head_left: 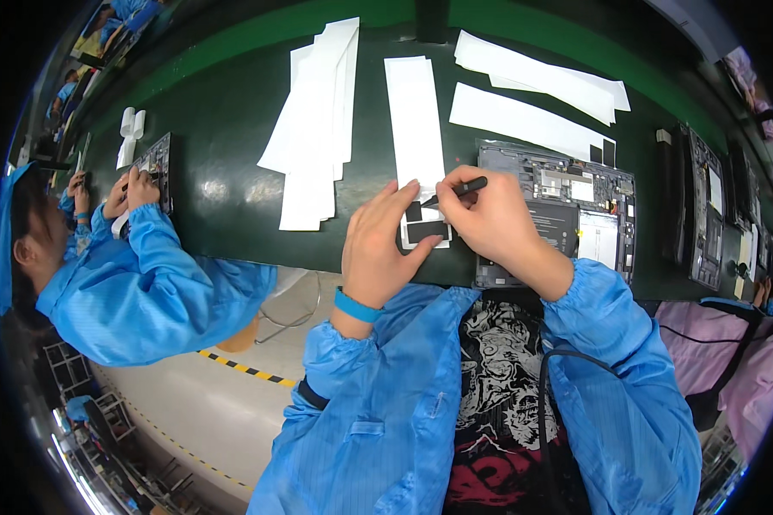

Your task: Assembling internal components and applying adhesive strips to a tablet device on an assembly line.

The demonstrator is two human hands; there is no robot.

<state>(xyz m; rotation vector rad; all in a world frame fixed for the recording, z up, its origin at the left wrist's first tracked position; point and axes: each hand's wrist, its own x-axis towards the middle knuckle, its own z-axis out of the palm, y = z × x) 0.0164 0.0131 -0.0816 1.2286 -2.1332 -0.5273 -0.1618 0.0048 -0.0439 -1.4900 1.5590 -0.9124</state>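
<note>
My right hand [498, 215] pinches a pair of black tweezers [471, 185], whose tip points at a small black pad [415, 211] on a white backing strip [416, 129]. A larger black rectangular pad [427, 232] lies at the strip's near end. My left hand [378, 240] rests over the left side of this end, fingers stretched out and thumb spread, thumb tip beside the larger pad. It presses on the strip without closing round it. Just right of the strip, partly under my right forearm, lies an opened laptop base [605, 202] with its circuit board and battery showing.
More white strips lie in a stack [318, 129] at left and a fanned pile [541, 73] at far right; one strip [524, 120] carries two black pads. Other laptop bases [704, 206] stand on the right. At left a co-worker [146, 275] in blue handles another part.
</note>
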